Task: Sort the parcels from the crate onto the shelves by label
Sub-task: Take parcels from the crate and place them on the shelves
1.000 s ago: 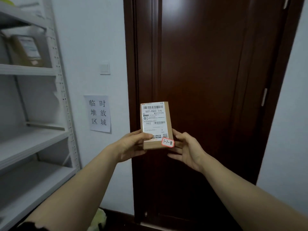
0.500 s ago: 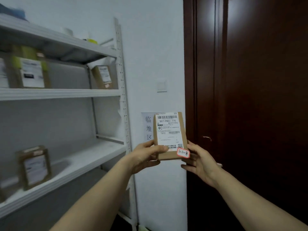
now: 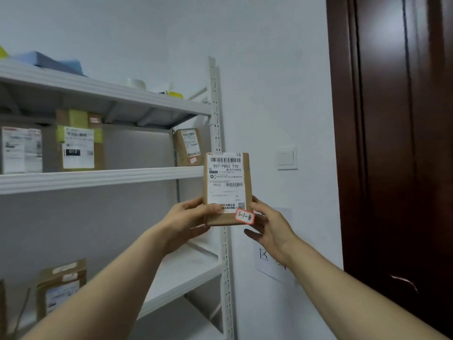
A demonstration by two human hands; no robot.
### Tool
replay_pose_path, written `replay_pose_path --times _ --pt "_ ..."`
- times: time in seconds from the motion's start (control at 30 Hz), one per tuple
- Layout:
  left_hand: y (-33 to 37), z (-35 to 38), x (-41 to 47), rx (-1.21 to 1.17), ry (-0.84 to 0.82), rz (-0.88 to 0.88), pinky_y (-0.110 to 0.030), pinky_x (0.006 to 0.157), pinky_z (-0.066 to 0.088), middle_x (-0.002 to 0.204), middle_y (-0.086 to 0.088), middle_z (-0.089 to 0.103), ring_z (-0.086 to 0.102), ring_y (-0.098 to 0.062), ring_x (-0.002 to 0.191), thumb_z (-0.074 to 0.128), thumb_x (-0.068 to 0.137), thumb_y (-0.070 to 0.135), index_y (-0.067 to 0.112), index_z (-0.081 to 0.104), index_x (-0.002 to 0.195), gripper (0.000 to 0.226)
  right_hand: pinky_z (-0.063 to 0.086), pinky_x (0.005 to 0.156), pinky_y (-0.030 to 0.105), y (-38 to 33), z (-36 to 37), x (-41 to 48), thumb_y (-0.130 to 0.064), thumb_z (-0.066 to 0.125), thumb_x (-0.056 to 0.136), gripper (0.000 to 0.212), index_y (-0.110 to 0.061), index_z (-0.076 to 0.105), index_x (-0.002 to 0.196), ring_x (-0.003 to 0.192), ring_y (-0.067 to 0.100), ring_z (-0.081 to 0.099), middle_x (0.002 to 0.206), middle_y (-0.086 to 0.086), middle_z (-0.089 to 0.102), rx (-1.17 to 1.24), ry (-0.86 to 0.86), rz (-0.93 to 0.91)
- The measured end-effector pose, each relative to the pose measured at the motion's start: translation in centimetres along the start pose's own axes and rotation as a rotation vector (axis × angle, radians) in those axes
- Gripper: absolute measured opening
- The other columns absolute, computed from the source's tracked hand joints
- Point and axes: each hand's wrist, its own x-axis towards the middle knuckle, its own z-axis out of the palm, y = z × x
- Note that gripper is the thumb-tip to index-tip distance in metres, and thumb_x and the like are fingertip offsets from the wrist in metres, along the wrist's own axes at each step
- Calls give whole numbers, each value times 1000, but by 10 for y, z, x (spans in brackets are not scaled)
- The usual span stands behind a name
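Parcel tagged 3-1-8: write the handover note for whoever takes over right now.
Left hand grips the parcel at its lower left edge; right hand holds the lower right edge, by the 3-1-8 tag.
The parcel is upright, in the air, before the shelf post.
Done: three parcels on the middle shelf, another parcel on the lower shelf.
Left: shelve this one by its tag. Crate out of view.

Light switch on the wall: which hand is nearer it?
Right. The right hand sits below the light switch; the left hand is farther left, across the parcel.
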Motion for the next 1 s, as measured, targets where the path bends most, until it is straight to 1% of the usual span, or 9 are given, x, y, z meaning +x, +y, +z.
replay_pose_path --times 0.13,0.2,0.33,0.53,0.63,0.7,0.8,0.87,1.0 --pt "21 -17 48 25 87 73 -23 79 50 108 2 72 67 -11 96 76 62 20 21 65 116 55 47 91 33 -7 1 83 -41 52 88 36 -24 70 114 121 14 51 120 -1 66 -36 -91 -74" --pt "31 -28 68 34 141 117 -20 75 52 105 2 73 69 -9 90 72 73 12 20 66 111 40 48 91 34 -13 9 119 -39 45 93 38 -17 70 113 110 15 58 115 2 69 -18 -150 -107" --pt "42 -56 103 106 300 124 -35 102 37 105 7 73 62 -11 103 73 79 16 26 67 106 29 50 83 31 -20 37 168 -34 39 99 36 -15 66 113 98 16 65 104 3 73 30 -272 -142" --pt "54 -101 150 133 496 260 -22 76 49 93 4 73 66 -9 82 67 85 9 22 64 103 22 50 96 35 -12 91 235 -33 35 102 33 -21 58 123 107 15 64 114 0 70 21 -334 -218" --pt "57 -131 174 201 549 300 -32 91 51 100 -4 72 68 -17 92 65 88 10 15 64 113 25 50 95 34 -5 112 268 -36 31 103 34 -27 62 112 106 15 65 111 0 71 23 -342 -248" --pt "56 -152 189 248 557 305 -38 99 48 103 -5 73 68 -21 98 65 89 11 11 64 116 28 50 96 34 -1 124 289 -39 30 103 37 -24 61 117 106 16 64 111 1 71 25 -324 -263" --pt "55 -184 212 339 563 315 -32 90 52 98 0 73 69 -16 93 66 88 11 13 66 112 24 52 90 30 6 143 320 -40 30 103 39 -22 59 121 106 15 64 112 0 70 10 -317 -282" --pt "54 -201 228 399 565 309 -23 78 52 92 5 72 68 -9 86 66 87 11 19 67 104 19 51 81 23 10 154 339 -40 29 103 34 -30 61 109 99 8 65 105 -6 70 -23 -314 -292" --pt "52 -229 260 515 598 310 -25 81 52 93 3 72 67 -10 85 68 86 9 13 70 106 20 49 82 22 15 170 373 -38 27 103 31 -34 57 96 97 6 62 102 -8 67 -91 -287 -309"
